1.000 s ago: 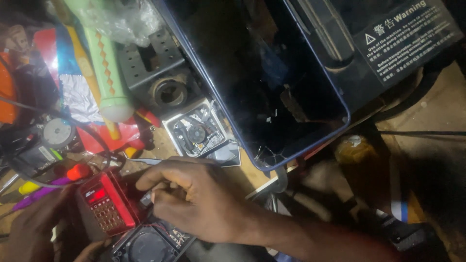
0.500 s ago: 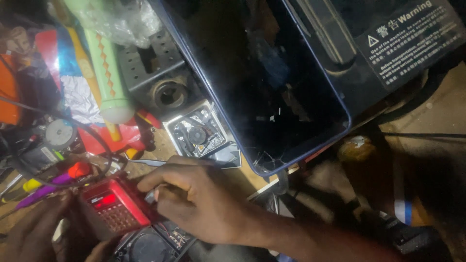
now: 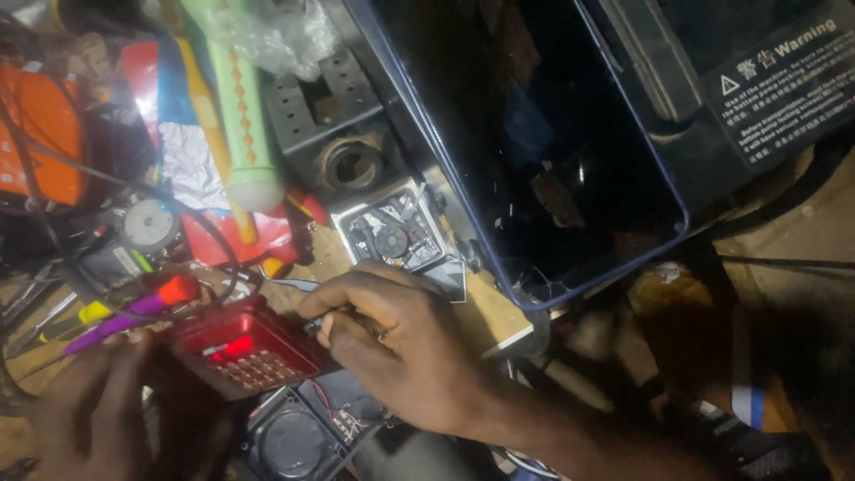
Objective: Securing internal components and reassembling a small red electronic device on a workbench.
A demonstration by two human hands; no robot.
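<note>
— From up over the head, where's that small red gadget (image 3: 242, 354) sitting right now?

— Low at the near-left corner of the workbench (image 3: 485, 312), tilted, its keypad face turned up. Its long axis runs from the near left up toward the far right, and both hands meet on it

— Which hand has it?

— The left hand (image 3: 93, 410) is wrapped around its near-left end from below, clamped on the casing. The right hand (image 3: 401, 343) comes in from the right, fingers curled and pinched at the gadget's far-right edge; I cannot tell whether a thin tool is in that pinch, it's too dark there

— So which is nearer?

— Both touch it, but the left carries it; the right only works at the corner

— Anything crowding them?

— A purple and orange pen (image 3: 134, 310) lies just beyond the left hand, an open fan module (image 3: 392, 233) just past the right knuckles, and a black speaker housing (image 3: 294, 441) sits under the gadget
</note>
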